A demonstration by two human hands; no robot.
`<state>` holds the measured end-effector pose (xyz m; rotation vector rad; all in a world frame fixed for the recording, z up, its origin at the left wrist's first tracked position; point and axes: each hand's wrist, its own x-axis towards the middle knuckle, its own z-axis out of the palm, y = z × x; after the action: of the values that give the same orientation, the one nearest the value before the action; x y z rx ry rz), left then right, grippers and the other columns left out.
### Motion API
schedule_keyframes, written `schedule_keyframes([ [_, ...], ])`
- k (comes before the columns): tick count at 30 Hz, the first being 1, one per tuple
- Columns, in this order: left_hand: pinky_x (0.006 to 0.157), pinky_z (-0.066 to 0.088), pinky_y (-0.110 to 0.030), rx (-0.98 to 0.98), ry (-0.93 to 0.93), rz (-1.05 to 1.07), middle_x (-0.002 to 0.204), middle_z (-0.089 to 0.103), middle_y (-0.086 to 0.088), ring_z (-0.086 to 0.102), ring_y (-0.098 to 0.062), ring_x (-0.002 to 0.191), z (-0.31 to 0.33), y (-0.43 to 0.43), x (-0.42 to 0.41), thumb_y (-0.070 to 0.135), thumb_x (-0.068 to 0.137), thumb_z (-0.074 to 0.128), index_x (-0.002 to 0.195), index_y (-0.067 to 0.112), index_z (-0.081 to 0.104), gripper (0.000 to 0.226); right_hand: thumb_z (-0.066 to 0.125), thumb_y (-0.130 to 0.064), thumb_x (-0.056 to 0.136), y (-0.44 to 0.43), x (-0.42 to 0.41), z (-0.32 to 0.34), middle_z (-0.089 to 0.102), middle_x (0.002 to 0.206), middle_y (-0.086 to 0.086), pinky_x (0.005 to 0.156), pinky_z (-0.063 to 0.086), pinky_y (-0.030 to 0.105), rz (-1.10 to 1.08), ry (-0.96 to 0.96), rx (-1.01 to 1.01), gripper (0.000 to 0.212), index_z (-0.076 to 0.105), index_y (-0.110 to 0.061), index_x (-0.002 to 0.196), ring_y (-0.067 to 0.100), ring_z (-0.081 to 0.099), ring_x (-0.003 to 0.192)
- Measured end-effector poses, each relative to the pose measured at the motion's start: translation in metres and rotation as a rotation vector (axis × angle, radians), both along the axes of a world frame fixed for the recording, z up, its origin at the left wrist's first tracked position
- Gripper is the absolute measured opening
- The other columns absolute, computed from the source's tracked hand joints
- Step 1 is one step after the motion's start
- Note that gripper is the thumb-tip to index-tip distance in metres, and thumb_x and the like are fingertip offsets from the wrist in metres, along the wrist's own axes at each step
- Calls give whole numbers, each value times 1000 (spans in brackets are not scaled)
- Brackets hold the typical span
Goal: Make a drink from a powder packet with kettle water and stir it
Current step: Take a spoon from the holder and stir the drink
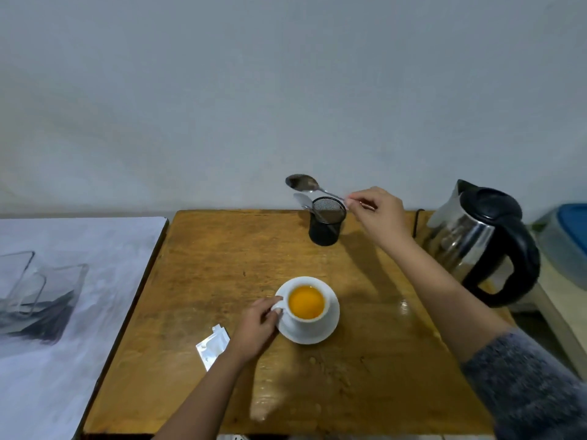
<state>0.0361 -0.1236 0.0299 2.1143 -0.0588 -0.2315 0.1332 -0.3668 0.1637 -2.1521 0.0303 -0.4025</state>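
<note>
A white cup full of orange drink stands on a white saucer in the middle of the wooden table. My left hand grips the cup's handle. My right hand pinches the handle of a metal spoon, held in the air above a black mesh holder at the table's back. A torn, silvery powder packet lies flat on the table, left of my left hand. The steel kettle with a black handle stands at the right edge.
Another utensil stands inside the mesh holder. A grey-white cloth with clear glass dishes covers the surface to the left. A blue-lidded plastic box sits right of the kettle. A black cord runs behind the kettle.
</note>
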Motion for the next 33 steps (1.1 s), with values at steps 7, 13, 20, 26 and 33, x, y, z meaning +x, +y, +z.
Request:
schedule_keyframes([
  [7, 80, 38, -21, -84, 75, 109, 112, 59, -1, 53, -13, 99, 1, -10, -4, 12, 90, 52, 114, 13, 63, 26, 76, -12, 76, -9, -80, -10, 65, 76, -7, 64, 48, 8, 143, 33, 19, 4, 75, -14, 80, 2, 62, 67],
  [13, 85, 38, -24, -138, 86, 173, 119, 61, -11, 54, -17, 105, -4, -13, -4, 7, 89, 53, 111, 11, 64, 25, 61, -16, 89, 11, -89, -34, 62, 92, -6, 69, 49, 14, 412, 154, -115, 11, 71, -12, 93, 0, 58, 78],
  [20, 85, 37, -26, -88, 90, 175, 117, 63, -9, 53, -15, 101, -3, -12, 0, 8, 88, 54, 110, 10, 65, 25, 51, -19, 95, 29, -77, -40, 67, 108, 9, 86, 50, 35, 752, 327, -471, 24, 67, -5, 108, 20, 59, 99],
  [26, 85, 39, -27, -118, 108, 191, 121, 63, -9, 54, -16, 102, -2, -13, -1, 7, 88, 54, 111, 10, 65, 26, 50, -20, 95, 33, -76, -40, 69, 100, 11, 81, 51, 44, 750, 367, -476, 23, 67, -5, 101, 24, 61, 91],
  [33, 84, 38, -25, -134, 137, 214, 123, 60, -11, 51, -15, 101, 2, -16, -2, 7, 89, 52, 113, 9, 63, 26, 55, -18, 93, 41, -83, -50, 70, 83, 9, 71, 53, 43, 683, 299, -309, 20, 70, -5, 91, 22, 63, 77],
])
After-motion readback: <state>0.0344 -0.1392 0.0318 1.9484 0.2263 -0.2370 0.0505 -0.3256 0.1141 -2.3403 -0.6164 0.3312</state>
